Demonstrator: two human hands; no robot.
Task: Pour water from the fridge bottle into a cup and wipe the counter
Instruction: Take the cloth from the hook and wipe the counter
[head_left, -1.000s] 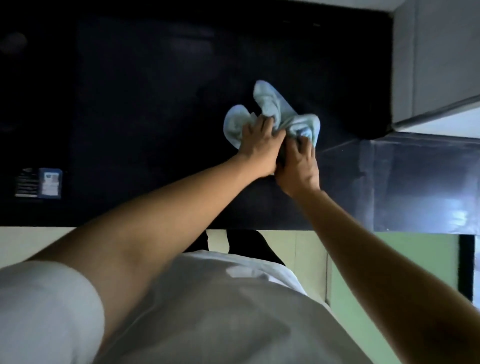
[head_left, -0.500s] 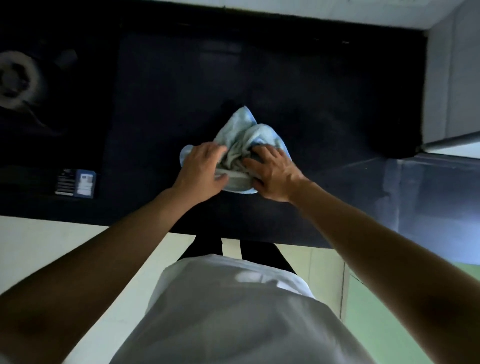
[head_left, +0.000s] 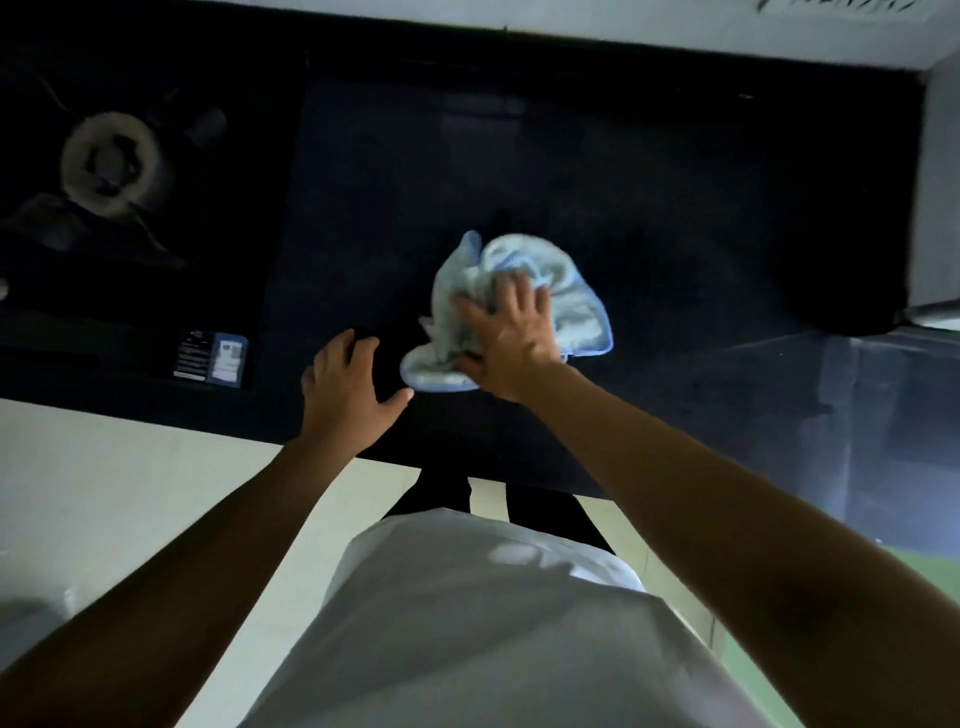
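Note:
A crumpled light-blue cloth (head_left: 576, 306) lies on the dark counter (head_left: 675, 218) in the middle of the view. My right hand (head_left: 511, 338) presses down on the cloth, fingers spread and gripping its near part. My left hand (head_left: 349, 389) rests on the bare counter just left of the cloth, fingers apart, holding nothing. No bottle or cup is in sight.
A gas hob with a round burner (head_left: 106, 161) sits at the left of the counter, with a label sticker (head_left: 213, 358) near its front edge. A pale wall or cabinet (head_left: 940, 197) stands at the right. The counter's front edge (head_left: 156, 415) runs above the pale floor.
My left hand has come off the cloth and moved down-left onto the bare counter. My right hand stays on the cloth, which has spread out to the right.

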